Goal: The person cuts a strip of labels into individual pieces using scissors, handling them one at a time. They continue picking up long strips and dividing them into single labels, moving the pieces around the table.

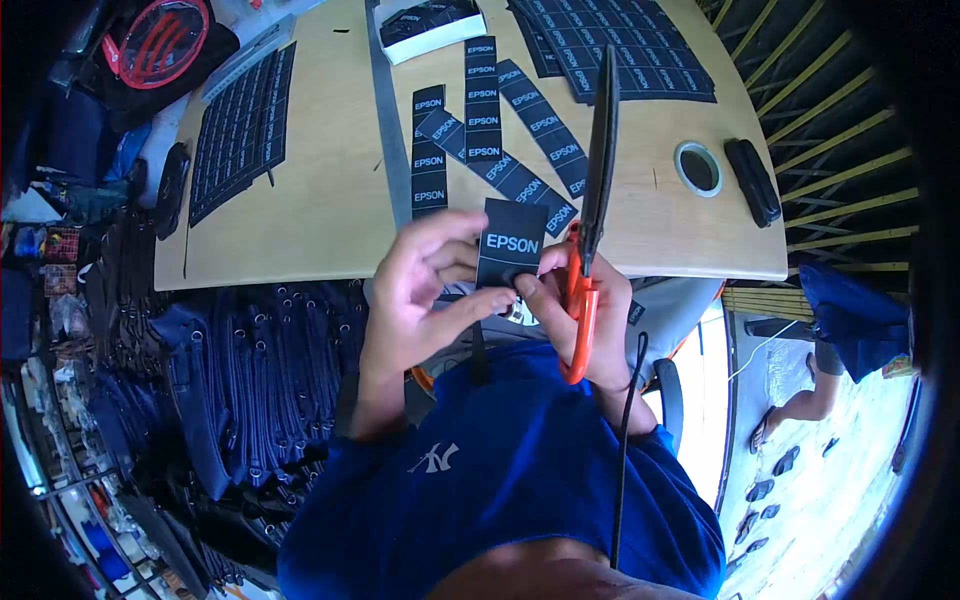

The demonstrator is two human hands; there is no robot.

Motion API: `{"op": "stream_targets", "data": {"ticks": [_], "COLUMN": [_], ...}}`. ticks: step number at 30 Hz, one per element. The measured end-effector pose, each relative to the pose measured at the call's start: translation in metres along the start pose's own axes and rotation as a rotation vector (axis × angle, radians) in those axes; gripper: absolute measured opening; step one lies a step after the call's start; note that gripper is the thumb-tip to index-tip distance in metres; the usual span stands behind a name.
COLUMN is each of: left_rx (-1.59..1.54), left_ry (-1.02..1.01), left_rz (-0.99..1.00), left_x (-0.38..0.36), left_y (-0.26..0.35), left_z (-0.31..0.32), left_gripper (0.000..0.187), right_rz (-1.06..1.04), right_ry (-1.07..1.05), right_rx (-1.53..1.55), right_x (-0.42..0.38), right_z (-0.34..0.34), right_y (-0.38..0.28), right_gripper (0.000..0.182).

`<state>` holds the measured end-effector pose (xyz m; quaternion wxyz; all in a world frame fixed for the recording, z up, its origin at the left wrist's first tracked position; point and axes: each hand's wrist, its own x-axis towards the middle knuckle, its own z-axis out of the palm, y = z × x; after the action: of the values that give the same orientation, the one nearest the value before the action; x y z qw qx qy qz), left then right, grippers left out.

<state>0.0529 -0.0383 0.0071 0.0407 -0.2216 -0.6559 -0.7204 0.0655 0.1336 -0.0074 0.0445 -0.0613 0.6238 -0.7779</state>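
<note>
Wooden table spans the far side, person at near edge. Sheet stack of EPSON labels far right, another printed sheet on the left. Cut label strips lie mid-table, overlapping, just beyond the hands. Scissors with orange handles hang on the right hand, blades together, pointing far, long axis roughly near–far. Left hand curved, fingers and thumb spaced apart at the left side of the piece; thumb tip by its lower edge, seems to touch, but can't tell if it's pinching. Right hand closed: thumb and fingers grip the piece's lower right while also keeping the scissors. Label piece sits between both hands near the table's near edge, print facing the camera, long axis near–far; right hand is the nearer, already on it.
</note>
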Motion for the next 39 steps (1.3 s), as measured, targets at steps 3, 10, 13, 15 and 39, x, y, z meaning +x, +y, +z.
{"op": "stream_targets", "data": {"ticks": [3, 10, 13, 15, 39], "left_rx": [0.059, 0.142, 0.156, 0.116, 0.258], "left_ry": [-0.005, -0.106, -0.172, -0.210, -0.738], "left_rz": [-0.087, -0.214, -0.302, -0.375, -0.327], "left_x": [-0.007, -0.008, -0.006, 0.001, 0.030], "left_y": [0.004, 0.010, 0.010, 0.015, 0.020], "left_z": [0.001, -0.017, -0.033, -0.033, -0.044], "left_gripper": [0.050, 0.058, 0.061, 0.065, 0.073], "right_rz": [0.003, -0.074, -0.009, 0.014, 0.263], "right_ry": [-0.031, -0.244, -0.299, -0.368, -0.805], "right_rx": [0.028, -0.110, -0.283, -0.348, -0.285], "right_x": [0.002, -0.004, -0.016, -0.023, -0.045], "right_z": [0.000, -0.017, -0.034, -0.048, -0.082], "right_y": [-0.001, 0.011, 0.014, 0.025, 0.007], "right_gripper": [0.020, 0.051, 0.064, 0.070, 0.069]}}
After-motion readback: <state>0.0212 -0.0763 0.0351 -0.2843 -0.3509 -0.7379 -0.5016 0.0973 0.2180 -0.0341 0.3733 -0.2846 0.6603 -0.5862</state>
